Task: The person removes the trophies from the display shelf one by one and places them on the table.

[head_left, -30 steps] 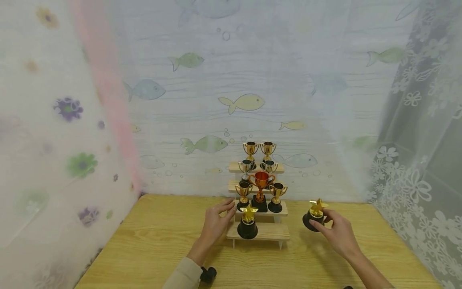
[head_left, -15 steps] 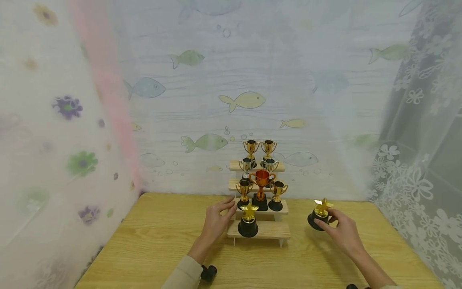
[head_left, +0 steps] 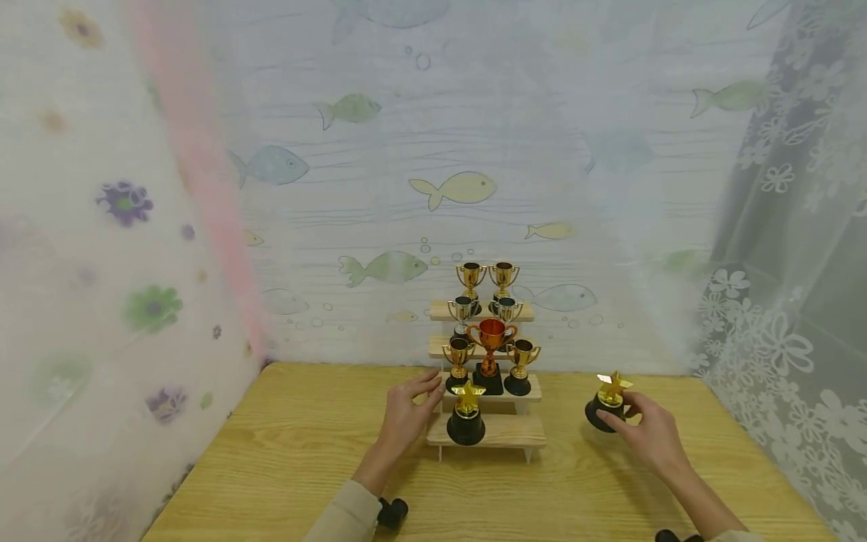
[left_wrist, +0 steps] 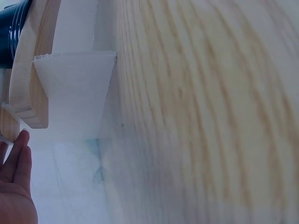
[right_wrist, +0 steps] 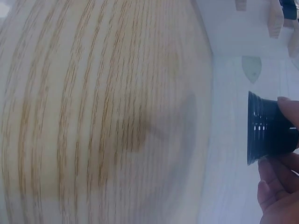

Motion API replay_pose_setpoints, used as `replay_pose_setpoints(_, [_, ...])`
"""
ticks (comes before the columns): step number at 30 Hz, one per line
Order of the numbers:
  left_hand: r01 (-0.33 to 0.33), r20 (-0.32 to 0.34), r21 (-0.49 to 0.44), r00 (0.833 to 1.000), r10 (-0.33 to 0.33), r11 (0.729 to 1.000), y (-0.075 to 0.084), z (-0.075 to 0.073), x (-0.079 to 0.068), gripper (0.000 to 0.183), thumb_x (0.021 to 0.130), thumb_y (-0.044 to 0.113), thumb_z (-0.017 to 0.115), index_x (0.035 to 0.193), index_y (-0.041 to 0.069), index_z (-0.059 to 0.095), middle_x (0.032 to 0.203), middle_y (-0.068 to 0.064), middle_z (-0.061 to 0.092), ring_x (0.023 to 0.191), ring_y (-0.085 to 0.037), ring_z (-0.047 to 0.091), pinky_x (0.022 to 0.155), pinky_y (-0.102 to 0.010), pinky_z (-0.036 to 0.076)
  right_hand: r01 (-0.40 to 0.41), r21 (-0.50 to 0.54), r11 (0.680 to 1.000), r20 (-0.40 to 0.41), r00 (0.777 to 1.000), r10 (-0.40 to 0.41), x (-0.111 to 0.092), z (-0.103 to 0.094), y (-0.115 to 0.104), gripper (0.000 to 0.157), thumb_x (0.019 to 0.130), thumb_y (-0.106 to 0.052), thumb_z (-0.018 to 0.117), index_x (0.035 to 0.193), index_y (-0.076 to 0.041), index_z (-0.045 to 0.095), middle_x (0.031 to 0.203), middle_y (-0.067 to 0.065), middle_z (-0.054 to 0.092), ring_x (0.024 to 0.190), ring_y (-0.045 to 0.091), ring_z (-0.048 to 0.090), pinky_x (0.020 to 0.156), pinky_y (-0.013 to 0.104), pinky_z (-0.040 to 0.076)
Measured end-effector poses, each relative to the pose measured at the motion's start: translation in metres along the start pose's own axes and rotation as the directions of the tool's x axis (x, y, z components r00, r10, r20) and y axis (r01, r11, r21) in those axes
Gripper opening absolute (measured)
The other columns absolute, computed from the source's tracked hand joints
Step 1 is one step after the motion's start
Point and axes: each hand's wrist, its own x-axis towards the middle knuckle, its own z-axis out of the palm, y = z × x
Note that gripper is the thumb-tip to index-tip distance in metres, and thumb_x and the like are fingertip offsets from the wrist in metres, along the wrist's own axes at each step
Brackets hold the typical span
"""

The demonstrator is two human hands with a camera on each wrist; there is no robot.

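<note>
In the head view my right hand [head_left: 653,436] holds a star trophy [head_left: 609,400] by its black base, above the table to the right of a wooden tiered stand [head_left: 504,431]. The right wrist view shows that black base [right_wrist: 268,128] between thumb and fingers. My left hand [head_left: 406,414] is at the stand's left side, its fingertips at the edge of the second step from the bottom. In the left wrist view its fingers [left_wrist: 22,163] look fairly straight beside a plank end. Another star trophy [head_left: 466,414] stands on the lowest step, towards its left.
Small gold cups [head_left: 521,365], silver cups [head_left: 463,310] and a larger red-orange cup [head_left: 489,354] stand on the upper steps. Black objects lie near each wrist, one a small black piece [head_left: 393,513]. A fish-print curtain [head_left: 379,226] hangs behind the wooden table [head_left: 305,444].
My right hand has moved to the right with the star trophy, farther from the stand. The left hand has stayed at the stand's side.
</note>
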Motion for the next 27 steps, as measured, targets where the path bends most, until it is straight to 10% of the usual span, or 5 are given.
replay_pose_setpoints(27, [-0.033,-0.035,0.028,0.999,0.034,0.999,0.000,0.003,-0.001,0.029,0.100,0.020,0.069,0.117,-0.003,0.076,0.131,-0.011,0.069,0.121,-0.033,0.066,0.097,-0.051,0.054,-0.109,-0.027,0.994,0.057,0.992,0.111,0.002,-0.009,0.031,0.068,0.095,-0.039,0.074,0.133,0.015,0.056,0.113,0.028,0.067,0.094,0.035,0.063,0.070,0.040,0.051])
